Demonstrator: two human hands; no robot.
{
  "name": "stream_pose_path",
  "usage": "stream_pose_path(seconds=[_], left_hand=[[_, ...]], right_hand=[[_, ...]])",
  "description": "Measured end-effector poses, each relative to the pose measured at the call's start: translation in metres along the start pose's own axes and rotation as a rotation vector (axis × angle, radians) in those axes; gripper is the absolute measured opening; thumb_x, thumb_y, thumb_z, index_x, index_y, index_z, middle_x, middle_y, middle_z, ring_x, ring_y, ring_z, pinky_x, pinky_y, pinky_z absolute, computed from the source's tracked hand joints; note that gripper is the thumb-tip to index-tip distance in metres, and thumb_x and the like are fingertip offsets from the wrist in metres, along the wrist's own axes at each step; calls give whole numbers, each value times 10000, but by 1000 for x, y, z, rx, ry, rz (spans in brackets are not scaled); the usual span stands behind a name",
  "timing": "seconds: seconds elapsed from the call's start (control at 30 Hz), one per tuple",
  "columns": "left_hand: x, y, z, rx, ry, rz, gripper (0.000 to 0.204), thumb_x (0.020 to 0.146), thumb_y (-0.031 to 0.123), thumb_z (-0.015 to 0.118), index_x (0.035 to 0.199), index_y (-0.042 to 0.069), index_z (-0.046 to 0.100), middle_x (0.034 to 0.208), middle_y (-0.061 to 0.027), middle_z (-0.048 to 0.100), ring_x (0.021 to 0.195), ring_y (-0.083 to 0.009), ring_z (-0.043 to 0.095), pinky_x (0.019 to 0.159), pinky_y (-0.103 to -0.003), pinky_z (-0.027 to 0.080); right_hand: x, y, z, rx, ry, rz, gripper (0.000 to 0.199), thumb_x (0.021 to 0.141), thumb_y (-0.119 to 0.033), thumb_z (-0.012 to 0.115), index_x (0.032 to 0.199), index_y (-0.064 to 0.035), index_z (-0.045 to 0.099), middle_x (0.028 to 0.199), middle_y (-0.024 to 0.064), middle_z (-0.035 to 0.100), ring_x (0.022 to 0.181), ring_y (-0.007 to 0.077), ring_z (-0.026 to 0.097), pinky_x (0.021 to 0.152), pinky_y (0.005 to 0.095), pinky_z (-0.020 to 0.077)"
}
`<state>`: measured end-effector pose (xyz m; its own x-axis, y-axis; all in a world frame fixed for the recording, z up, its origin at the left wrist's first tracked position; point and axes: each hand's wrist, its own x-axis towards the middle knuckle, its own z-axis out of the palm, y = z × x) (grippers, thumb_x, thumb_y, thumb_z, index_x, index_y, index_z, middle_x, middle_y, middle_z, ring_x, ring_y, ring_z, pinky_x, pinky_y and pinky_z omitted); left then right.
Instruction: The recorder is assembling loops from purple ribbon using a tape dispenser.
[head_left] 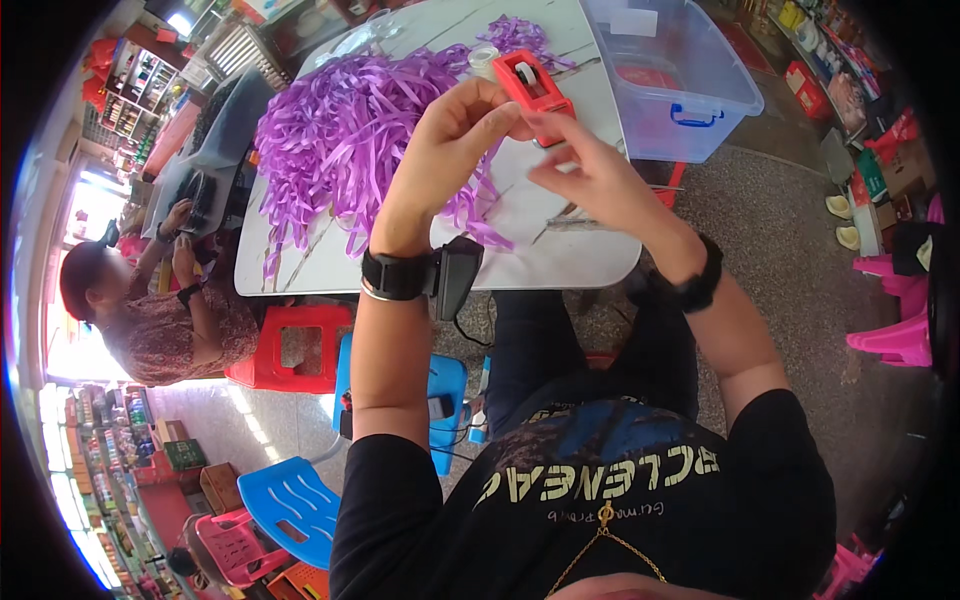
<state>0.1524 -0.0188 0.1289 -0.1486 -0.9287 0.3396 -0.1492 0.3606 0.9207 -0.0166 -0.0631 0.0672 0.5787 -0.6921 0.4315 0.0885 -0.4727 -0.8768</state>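
Note:
A red tape dispenser with a white roll in it stands on the table, just beyond my fingertips. My left hand is closed in a pinch beside it, thumb against forefinger; whatever lies between them is too small to make out. My right hand reaches in from the other side, fingers bent but apart, its forefinger close to the dispenser's near end and to my left fingertips. A large tangled heap of purple ribbon spreads to the left of and behind my left hand, with strands hanging over the table's edge.
The white marbled table has rounded corners. A smaller purple ribbon pile and a roll of clear tape lie farther back. A clear plastic bin stands at right. Another person works at left, near a red stool.

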Motion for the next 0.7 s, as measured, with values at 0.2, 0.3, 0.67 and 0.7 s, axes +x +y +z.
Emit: stream_pose_path(seconds=[0.2, 0.3, 0.67, 0.7], left_hand=[[-2, -10, -12, 101, -46, -52, 190, 847, 78, 565, 1020, 13, 518, 908, -25, 591, 844, -88, 548, 728, -207, 439], [-12, -21, -17, 379, 294, 85, 333, 752, 129, 675, 1041, 21, 550, 951, -98, 565, 863, -171, 558, 684, -256, 470], [-39, -95, -61, 1075, 86, -141, 297, 649, 165, 676, 922, 60, 622, 811, -125, 606, 772, -305, 596, 677, -383, 470], [-38, -94, -58, 974, 205, -92, 180, 695, 93, 591, 860, 32, 627, 679, -127, 608, 665, -280, 610, 623, -363, 471]], right_hand=[[51, 0, 7, 161, -310, 268, 259, 880, -228, 518, 1049, -32, 527, 867, 25, 585, 767, 89, 571, 649, 210, 446], [61, 10, 9, 302, -200, 322, 293, 905, -306, 468, 955, -34, 563, 816, 17, 581, 766, 93, 578, 641, 206, 445], [65, 14, -38, 276, 38, 105, 338, 943, -298, 380, 776, -44, 527, 855, 37, 548, 871, 128, 529, 824, 270, 421], [65, 16, -47, 271, 82, 80, 326, 943, -292, 384, 772, -49, 519, 867, 46, 551, 905, 146, 533, 842, 280, 417]])
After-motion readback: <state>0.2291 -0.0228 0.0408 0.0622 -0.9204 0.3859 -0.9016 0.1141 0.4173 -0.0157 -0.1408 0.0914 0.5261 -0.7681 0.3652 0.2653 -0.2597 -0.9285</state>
